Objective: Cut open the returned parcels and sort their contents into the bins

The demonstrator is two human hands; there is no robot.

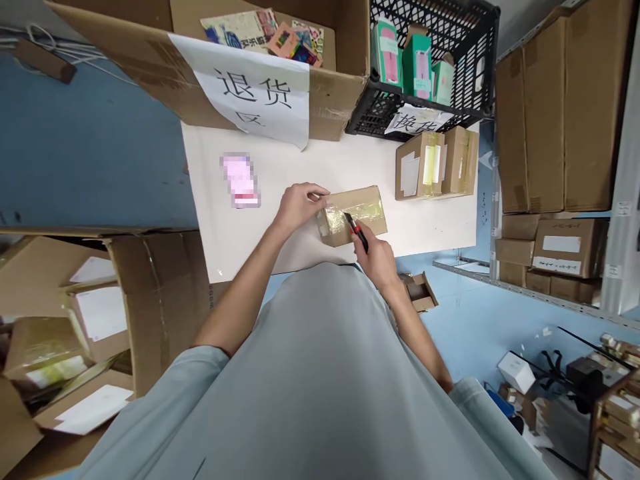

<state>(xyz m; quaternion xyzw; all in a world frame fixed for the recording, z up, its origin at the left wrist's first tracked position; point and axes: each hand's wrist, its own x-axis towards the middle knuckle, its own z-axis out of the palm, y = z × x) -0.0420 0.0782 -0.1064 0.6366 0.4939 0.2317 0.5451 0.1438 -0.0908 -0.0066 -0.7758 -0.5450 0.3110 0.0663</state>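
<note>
A small cardboard parcel (361,205) wrapped in clear tape lies on the white table (280,170). My left hand (299,203) grips its left end, fingers curled over the top edge. My right hand (376,257) is closed round a red and black utility knife (355,230), whose tip rests on the parcel's near face.
A large open carton with a paper sign (260,90) stands at the table's back. A black crate (430,60) with green boxes is to its right. Two taped parcels (434,163) sit at the table's right. A blurred pink item (240,180) lies left. Stacked cartons (555,113) fill shelves at right.
</note>
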